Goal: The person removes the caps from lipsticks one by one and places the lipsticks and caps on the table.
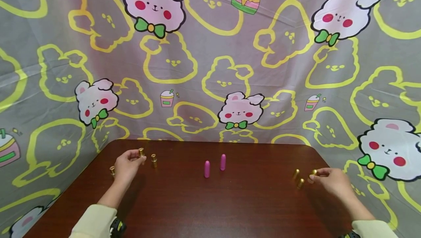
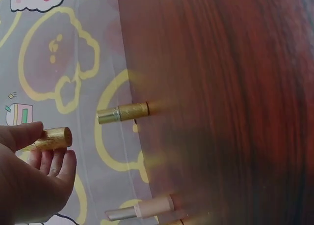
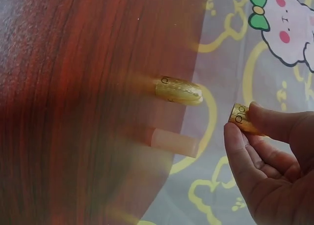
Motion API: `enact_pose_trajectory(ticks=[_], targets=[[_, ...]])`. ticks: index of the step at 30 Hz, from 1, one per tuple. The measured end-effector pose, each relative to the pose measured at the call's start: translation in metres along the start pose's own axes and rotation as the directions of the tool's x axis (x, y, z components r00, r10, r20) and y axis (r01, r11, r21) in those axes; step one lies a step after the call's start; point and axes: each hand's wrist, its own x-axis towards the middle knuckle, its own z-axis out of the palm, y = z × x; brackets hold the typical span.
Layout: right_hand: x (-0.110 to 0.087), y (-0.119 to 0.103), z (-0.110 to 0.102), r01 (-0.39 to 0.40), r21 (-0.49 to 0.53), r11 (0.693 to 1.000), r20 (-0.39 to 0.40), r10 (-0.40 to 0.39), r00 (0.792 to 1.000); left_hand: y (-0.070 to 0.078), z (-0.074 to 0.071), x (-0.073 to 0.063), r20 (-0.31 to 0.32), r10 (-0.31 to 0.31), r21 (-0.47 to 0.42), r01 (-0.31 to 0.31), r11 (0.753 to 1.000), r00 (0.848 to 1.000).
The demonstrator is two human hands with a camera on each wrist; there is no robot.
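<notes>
Raised at the table's left, my left hand pinches a gold lipstick tube between thumb and fingers; its patterned body shows in the left wrist view. Beside it another gold lipstick tube with a narrower neck stands upright. A third tube is partly hidden behind the left wrist. On the right, my right hand holds a short gold cap with dark lettering at its fingertips. Two rounded gold caps stand upright just left of that hand; one looks pale in the right wrist view.
Two pink bullet-shaped tubes stand upright near the middle of the dark brown wooden table. A grey curtain with cartoon rabbits hangs behind and along both sides of the tabletop.
</notes>
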Motion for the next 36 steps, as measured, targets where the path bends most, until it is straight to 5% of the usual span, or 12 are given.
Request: enact_pose_trajectory(ticks=[10, 36], targets=[[0.003, 0.005, 0.011, 0.058, -0.035, 0.998, 0.017, -0.057, 0.998, -0.01, -0.002, 0.004, 0.007, 0.023, 0.149, -0.024, 0.988, 1.0], [0.011, 0.022, 0.033, 0.094, -0.101, 0.99, 0.046, -0.09, 0.995, -0.025, 0.002, 0.009, 0.012, 0.025, 0.195, -0.027, 0.98, 1.0]])
